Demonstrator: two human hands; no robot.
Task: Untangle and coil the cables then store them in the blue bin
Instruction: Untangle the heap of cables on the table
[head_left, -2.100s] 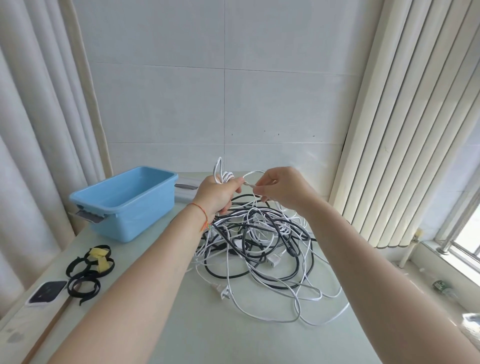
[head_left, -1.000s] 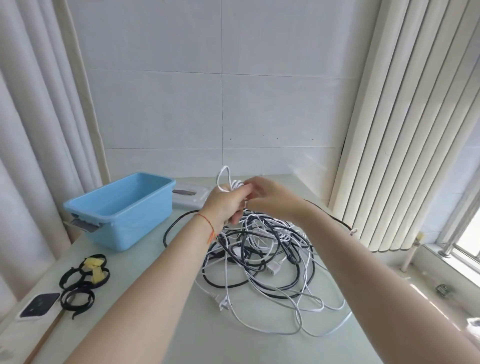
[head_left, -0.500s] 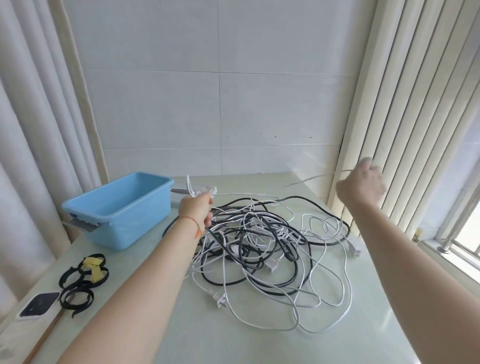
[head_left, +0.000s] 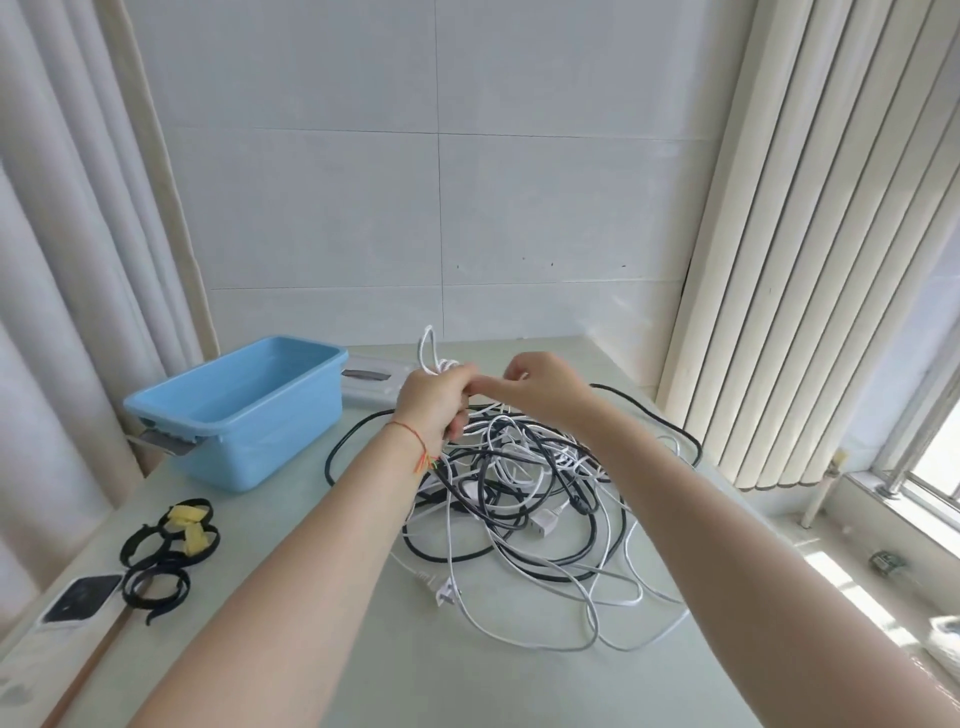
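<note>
Head view: left hand (head_left: 434, 402) grips a small bundle of white cable loops (head_left: 434, 358) above the tangled cables (head_left: 519, 493) on the table (head_left: 363, 649). Right hand (head_left: 540, 387) is right beside it, fingers curled at the bundle, prob. pinching a white strand; can't tell for sure. Blue bin (head_left: 234, 410) sits left of the pile, nothing visible inside. Step, imo: laying another loop onto the coil. To do it well: keep loops even, feed slack w/ the right hand, pull gently so black cords don't drag or knot.

Single head view, facing forward-down, close over table (head_left: 363, 649)
</note>
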